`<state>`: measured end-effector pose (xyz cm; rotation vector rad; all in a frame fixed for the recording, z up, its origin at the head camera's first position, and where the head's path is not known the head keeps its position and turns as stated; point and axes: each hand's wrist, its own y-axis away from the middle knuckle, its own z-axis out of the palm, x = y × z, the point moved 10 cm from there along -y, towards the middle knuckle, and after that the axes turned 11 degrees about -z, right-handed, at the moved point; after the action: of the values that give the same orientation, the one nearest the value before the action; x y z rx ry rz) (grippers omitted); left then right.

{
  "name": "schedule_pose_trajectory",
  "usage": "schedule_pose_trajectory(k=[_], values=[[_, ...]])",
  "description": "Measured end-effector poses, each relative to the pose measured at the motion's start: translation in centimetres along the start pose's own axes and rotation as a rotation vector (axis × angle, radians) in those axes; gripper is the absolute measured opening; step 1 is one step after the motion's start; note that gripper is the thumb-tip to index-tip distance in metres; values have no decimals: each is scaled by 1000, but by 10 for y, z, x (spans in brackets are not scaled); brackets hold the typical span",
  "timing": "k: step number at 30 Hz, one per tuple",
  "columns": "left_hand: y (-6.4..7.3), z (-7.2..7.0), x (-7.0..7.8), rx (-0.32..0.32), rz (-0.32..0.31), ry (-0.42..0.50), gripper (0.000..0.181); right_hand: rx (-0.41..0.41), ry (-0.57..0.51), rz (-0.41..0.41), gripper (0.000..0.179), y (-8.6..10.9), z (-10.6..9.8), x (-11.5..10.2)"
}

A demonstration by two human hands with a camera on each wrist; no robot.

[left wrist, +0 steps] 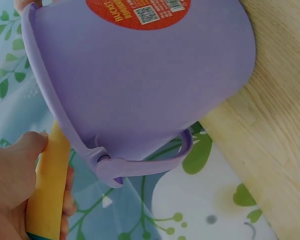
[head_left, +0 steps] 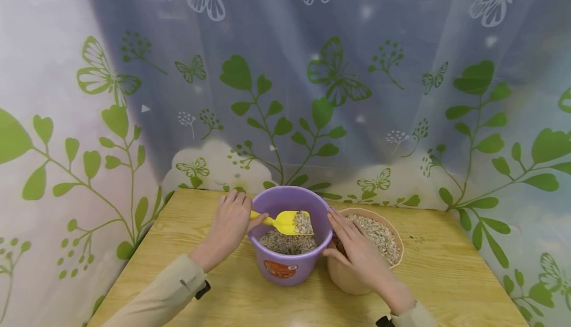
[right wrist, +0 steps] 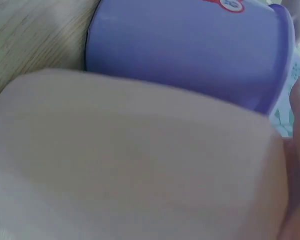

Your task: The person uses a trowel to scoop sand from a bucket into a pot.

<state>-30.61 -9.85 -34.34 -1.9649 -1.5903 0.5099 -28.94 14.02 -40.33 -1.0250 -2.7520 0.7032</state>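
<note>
My left hand (head_left: 228,224) grips the handle of a yellow toy shovel (head_left: 284,223), whose blade carries a small heap of pale gravel (head_left: 303,224). The blade hangs over the mouth of a purple bucket (head_left: 308,266), above darker gravel (head_left: 285,243) lying inside. In the left wrist view, fingers and thumb wrap the shovel handle (left wrist: 51,182) beside the bucket's rim. At the right side of that rim, my right hand (head_left: 359,252) rests with extended fingers, partly covering a beige pot (head_left: 345,280) full of pale gravel (head_left: 381,238).
Both containers stand on a wooden table (head_left: 446,267), side by side. A few dark specks (head_left: 417,238) lie right of the pot. Behind the table hangs a curtain (head_left: 285,119) printed with leaves and butterflies. The bucket's handle (left wrist: 155,165) hangs down outside its wall.
</note>
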Motion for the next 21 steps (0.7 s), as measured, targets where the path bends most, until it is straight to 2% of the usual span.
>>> schedule_pose_trajectory(k=[6,11,15,18,21], values=[[-5,-7,3,38,16,36,46,25,42,66,76,25,-24,23],[-16,-13,17,57,44,48,46,-13,24,190,76,59,-38,52],[-27,-16,33,28,50,30,47,-70,9,271,78,85,-41,68],[-34,-17,50,-4,69,33,48,-86,34,281,78,98,-42,73],[-39,-16,70,-1,100,39,48,-83,58,280,79,108,-42,76]])
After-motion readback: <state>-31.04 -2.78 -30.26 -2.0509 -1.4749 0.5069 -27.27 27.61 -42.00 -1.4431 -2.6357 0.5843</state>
